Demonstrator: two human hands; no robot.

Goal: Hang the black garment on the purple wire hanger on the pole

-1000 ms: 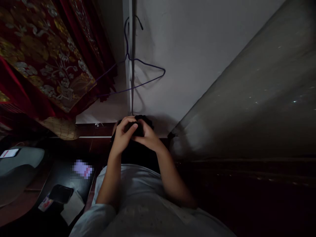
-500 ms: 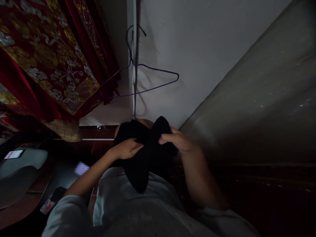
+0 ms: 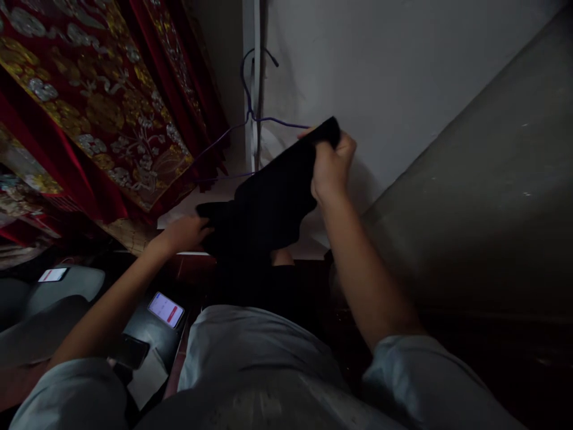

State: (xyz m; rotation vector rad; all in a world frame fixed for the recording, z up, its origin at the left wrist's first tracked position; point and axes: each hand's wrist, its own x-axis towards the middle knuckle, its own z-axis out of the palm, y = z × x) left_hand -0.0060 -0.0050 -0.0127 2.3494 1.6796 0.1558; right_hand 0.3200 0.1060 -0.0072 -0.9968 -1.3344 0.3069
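A black cloth garment (image 3: 273, 203) is stretched between my two hands in front of my lap; its exact kind does not show. My right hand (image 3: 332, 167) grips its upper right end, raised close to the wall. At the lower left end, my left hand (image 3: 183, 232) is closed on the cloth's edge, a little blurred. Behind the garment hangs a purple wire hanger (image 3: 250, 116) against a white vertical pole. The cloth covers the hanger's right and lower part, so I cannot tell whether they touch.
A red curtain-like cloth with gold and silver embroidery (image 3: 134, 119) hangs at the left. Below it, a lit phone (image 3: 166, 310) and a dark phone (image 3: 131, 351) lie on a grey seat. Another phone (image 3: 52, 275) rests on a farther seat. A grey slanted surface (image 3: 470, 197) stands right.
The bunched garment has been lifted from my lap and spread out. My right hand moved up towards the hanger, my left hand outward to the left. The camera view shifted slightly.
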